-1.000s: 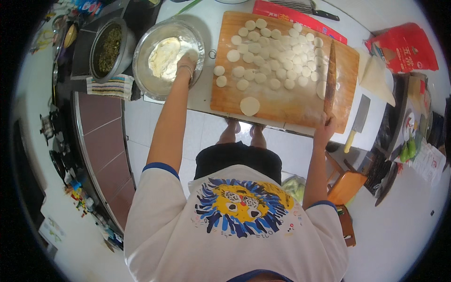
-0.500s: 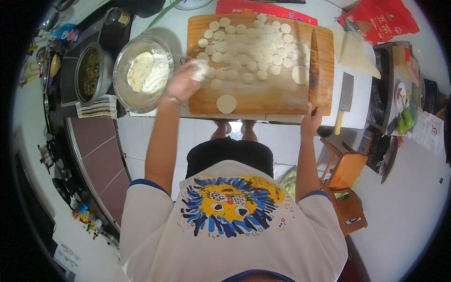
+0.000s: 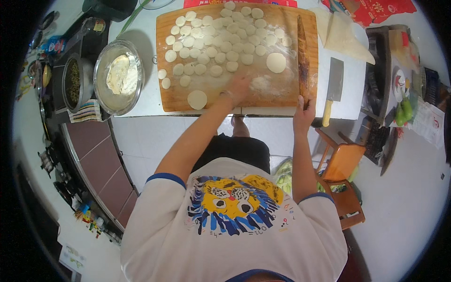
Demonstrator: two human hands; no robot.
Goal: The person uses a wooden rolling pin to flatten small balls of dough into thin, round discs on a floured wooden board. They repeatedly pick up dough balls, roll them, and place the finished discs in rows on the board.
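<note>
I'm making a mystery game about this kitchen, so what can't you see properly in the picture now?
All in the head view:
- Left hand: its fingers are blurred, so I can't tell if it holds anything.
- Near end of the rolling pin: hidden by the right hand.
- Red bag: cut off by the top edge.
- Dark green bits: too small to tell what they are.

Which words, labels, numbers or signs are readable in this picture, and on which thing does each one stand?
I do not copy wording, only where print stands:
Red bag, upper right: pale characters.
Red packet, top edge: light print, partly cut off.
White paper, right: too small to read.
Blue package, left: blurred.
Shirt: tiny marks, unreadable.
</note>
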